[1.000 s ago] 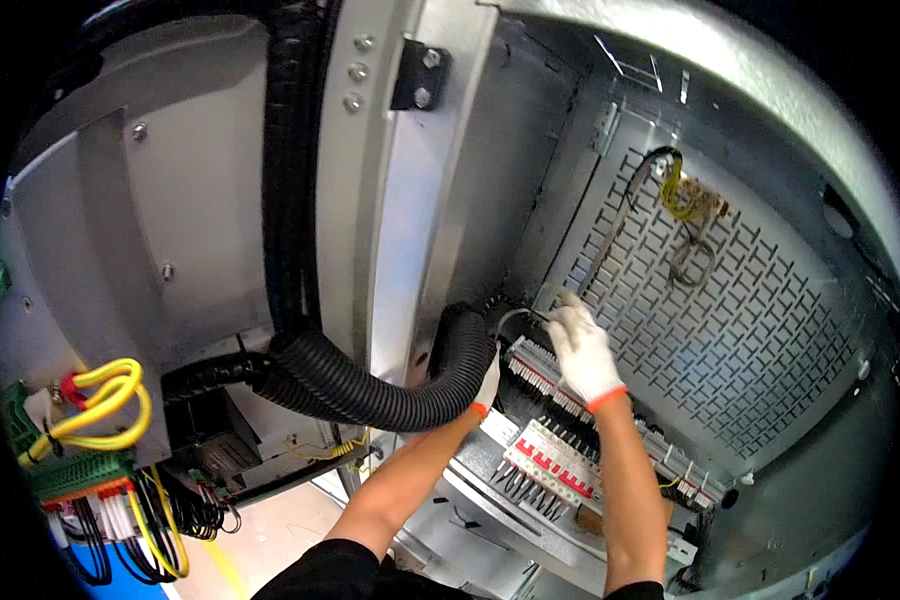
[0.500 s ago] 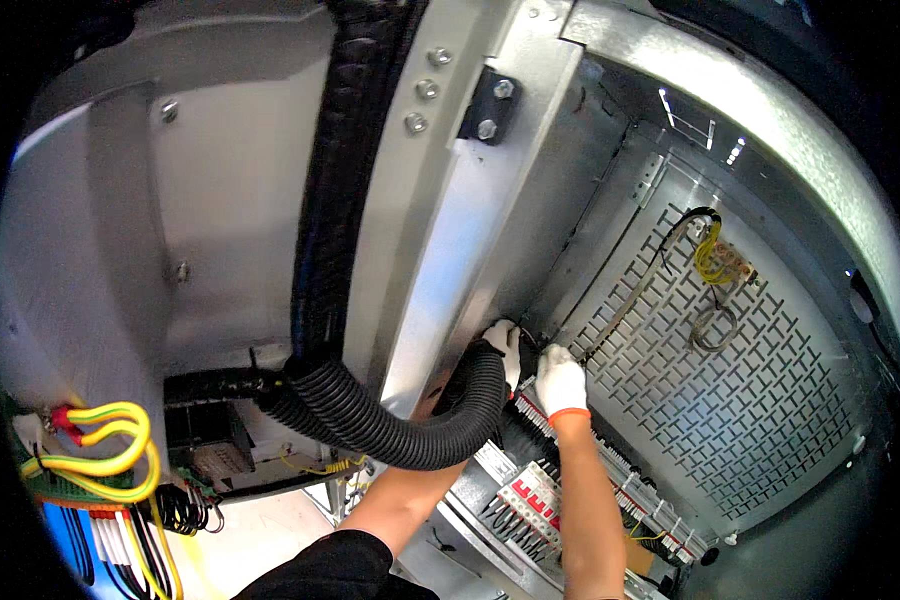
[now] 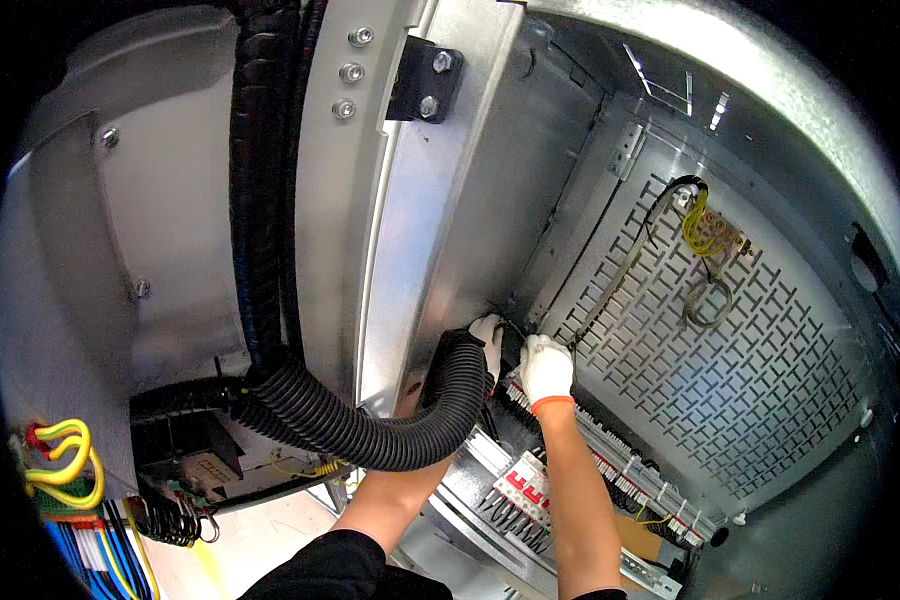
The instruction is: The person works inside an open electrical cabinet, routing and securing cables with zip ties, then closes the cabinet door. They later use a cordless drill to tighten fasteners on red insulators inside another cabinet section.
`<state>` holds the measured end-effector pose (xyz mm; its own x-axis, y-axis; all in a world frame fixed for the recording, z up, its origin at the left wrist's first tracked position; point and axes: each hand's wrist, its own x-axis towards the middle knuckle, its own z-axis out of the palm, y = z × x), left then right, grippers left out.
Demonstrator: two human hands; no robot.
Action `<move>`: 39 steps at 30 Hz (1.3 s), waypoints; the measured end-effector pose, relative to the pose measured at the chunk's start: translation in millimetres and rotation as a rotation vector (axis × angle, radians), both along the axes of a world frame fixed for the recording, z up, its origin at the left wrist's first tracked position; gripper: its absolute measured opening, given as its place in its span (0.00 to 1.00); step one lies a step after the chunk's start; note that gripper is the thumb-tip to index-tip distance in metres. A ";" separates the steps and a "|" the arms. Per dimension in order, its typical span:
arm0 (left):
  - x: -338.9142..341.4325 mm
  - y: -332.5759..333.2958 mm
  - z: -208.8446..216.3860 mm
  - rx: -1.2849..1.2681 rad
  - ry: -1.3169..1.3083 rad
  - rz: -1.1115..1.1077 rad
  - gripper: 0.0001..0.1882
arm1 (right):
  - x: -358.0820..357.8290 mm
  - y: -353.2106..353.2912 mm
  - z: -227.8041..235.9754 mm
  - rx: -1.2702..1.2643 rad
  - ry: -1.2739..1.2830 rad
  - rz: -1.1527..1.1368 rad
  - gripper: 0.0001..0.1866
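Inside a metal cabinet, both my hands wear white gloves and work close together at the end of a row of terminal blocks (image 3: 610, 455). My left hand (image 3: 488, 342) reaches past a thick black corrugated conduit (image 3: 370, 430) that partly hides it; its fingers are curled. Just to its right, my right hand (image 3: 547, 368), with an orange glove cuff, is closed with the fingers bent down. A thin dark strand (image 3: 511, 324) shows in the gap between the hands. What lies inside the fingers of either hand is too small or hidden to make out.
A metal post (image 3: 415, 220) with a black bolted bracket (image 3: 427, 80) rises left of my hands. Red-marked circuit breakers (image 3: 526, 490) sit below. A vented panel (image 3: 710, 360) carries yellow wires (image 3: 703, 225). Yellow-green wires (image 3: 70, 460) loop at far left.
My view has shifted, so the post, conduit and hands sit further left in it. Both hands stay close together at the same corner, with fingers still curled.
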<state>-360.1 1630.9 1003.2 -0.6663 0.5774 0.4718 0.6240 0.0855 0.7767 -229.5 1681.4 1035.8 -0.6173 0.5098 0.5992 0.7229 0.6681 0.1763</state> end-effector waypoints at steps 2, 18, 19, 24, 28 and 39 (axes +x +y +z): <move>4.7 1.1 -13.8 0.085 -0.001 0.044 0.12 | -1.5 2.4 -2.1 0.006 -0.050 -0.058 0.09; 33.2 3.5 -79.8 -0.173 -0.055 0.023 0.13 | -11.2 14.6 -8.5 0.024 -0.077 -0.309 0.12; 12.4 11.0 -63.7 -0.501 -0.199 -0.064 0.18 | -17.0 11.6 -7.1 0.032 -0.058 -0.289 0.12; -66.0 36.4 -132.7 -0.211 -0.052 0.109 0.14 | -53.9 -10.5 -2.4 0.062 0.005 -0.129 0.10; -5.8 48.9 -65.6 0.060 0.046 0.196 0.17 | -18.0 15.2 -7.0 0.067 -0.021 -0.104 0.10; -16.6 32.6 -57.2 0.096 -0.253 -0.024 0.23 | 2.9 -13.5 13.6 -0.091 0.187 0.152 0.09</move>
